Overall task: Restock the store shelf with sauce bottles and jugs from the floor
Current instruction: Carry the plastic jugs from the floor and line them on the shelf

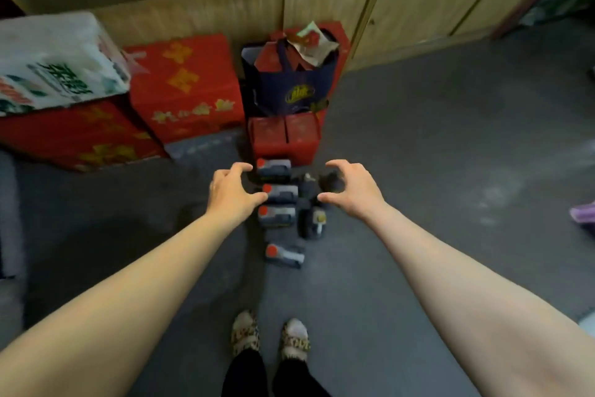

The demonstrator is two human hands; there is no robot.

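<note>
Jugs (279, 193) of dark sauce with red caps stand in a short column on the grey floor (434, 171), seen from above, with one more jug (284, 255) set a little apart, nearer the person's feet. Beside the column, on its right, stand darker bottles (311, 219), blurred and hard to count.

Both bare arms reach down toward this cluster. The left hand (232, 192) hangs above the left edge of the jugs, fingers spread and curved, holding nothing. The right hand (351, 188) hangs over the bottles in the same wide, clawed shape, also holding nothing. Whether either hand touches a container cannot be told.

Behind the jugs sit a small red box (285, 139), a dark blue bag (291, 84) and larger red cartons (186, 87), against a wooden shelf unit (322, 3).

The containers stand tightly together, so a hand closing on one could likely knock its neighbour over. A full jug is probably heavy; a loose one-handed hold might let it slip. The lone jug near the slippered feet (270, 335) could be kicked when stepping forward.
</note>
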